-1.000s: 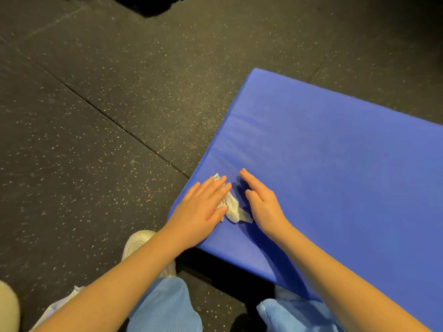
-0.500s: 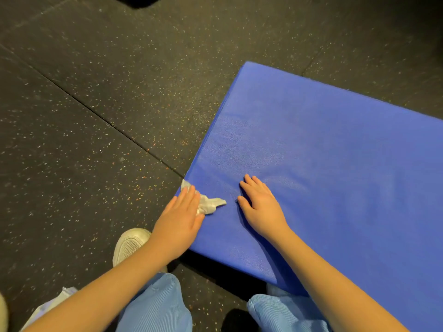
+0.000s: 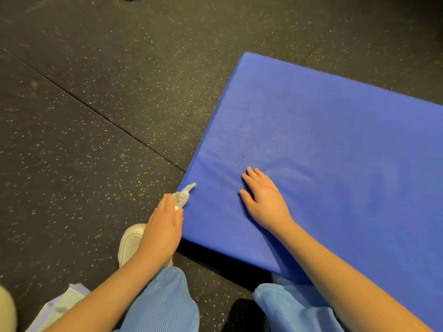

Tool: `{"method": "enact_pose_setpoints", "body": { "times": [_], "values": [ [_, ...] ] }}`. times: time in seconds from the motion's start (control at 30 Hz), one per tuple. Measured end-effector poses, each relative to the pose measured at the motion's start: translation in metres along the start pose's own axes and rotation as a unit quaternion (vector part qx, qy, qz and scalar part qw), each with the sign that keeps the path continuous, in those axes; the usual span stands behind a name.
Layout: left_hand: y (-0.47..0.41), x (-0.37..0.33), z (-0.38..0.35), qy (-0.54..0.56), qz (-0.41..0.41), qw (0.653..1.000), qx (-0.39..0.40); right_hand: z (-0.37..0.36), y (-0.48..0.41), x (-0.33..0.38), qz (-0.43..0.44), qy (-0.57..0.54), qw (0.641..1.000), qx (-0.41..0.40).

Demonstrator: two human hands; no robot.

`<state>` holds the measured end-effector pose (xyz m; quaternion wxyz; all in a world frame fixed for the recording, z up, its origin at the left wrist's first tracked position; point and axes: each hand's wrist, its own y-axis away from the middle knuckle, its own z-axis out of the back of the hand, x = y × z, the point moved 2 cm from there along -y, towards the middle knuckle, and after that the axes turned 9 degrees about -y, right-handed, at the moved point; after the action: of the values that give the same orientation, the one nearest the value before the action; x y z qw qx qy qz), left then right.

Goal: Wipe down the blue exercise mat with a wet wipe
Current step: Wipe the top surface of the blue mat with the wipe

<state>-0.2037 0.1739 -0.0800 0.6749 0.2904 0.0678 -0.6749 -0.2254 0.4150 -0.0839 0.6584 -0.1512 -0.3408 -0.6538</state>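
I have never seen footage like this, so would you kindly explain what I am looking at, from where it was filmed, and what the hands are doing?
There is no machine here: a camera worn on a person's head looks down at their own two bare hands. A blue mat lies on a dark speckled floor. The left hand presses a crumpled white wipe against the mat's near left edge. The right hand lies flat on the mat, holding nothing. Below are blue trousers and a white shoe.
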Motion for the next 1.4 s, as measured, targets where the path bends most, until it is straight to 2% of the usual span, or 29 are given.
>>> {"method": "enact_pose_setpoints", "body": {
  "times": [0.1,0.27,0.4,0.57,0.7,0.87,1.03,1.17,1.3,1.4],
  "values": [
    [0.015,-0.007,0.001,0.035,-0.03,0.999,-0.011,0.001,0.001,0.0,0.002,-0.003,1.0,-0.001],
    [-0.001,0.002,0.006,-0.006,-0.065,0.998,0.026,0.0,-0.001,0.0,0.0,0.002,1.0,-0.001],
    [-0.034,0.0,-0.004,-0.047,-0.019,0.999,0.009,0.001,0.001,0.0,-0.002,0.003,1.0,0.0],
    [0.01,0.004,-0.01,-0.11,-0.119,0.987,-0.015,0.001,0.001,0.001,0.004,0.005,1.0,-0.001],
    [-0.001,0.004,-0.005,-0.103,-0.113,0.988,0.028,0.002,0.002,0.003,0.001,0.011,1.0,0.003],
    [-0.053,-0.022,-0.006,-0.105,-0.075,0.992,-0.017,0.006,0.004,0.006,0.001,0.004,1.0,0.004],
    [-0.01,-0.021,-0.02,-0.17,-0.17,0.971,0.007,0.005,0.006,0.005,0.011,0.013,1.0,0.011],
    [-0.03,-0.021,-0.02,-0.164,-0.163,0.973,0.014,0.002,0.003,0.004,0.008,0.016,1.0,0.016],
    [-0.085,-0.03,-0.018,-0.165,-0.091,0.982,0.013,0.004,0.003,0.003,0.004,-0.003,1.0,0.012],
    [-0.073,-0.035,-0.02,-0.179,-0.122,0.976,0.001,0.004,0.003,0.004,-0.001,-0.008,1.0,0.016]
  ]
}}
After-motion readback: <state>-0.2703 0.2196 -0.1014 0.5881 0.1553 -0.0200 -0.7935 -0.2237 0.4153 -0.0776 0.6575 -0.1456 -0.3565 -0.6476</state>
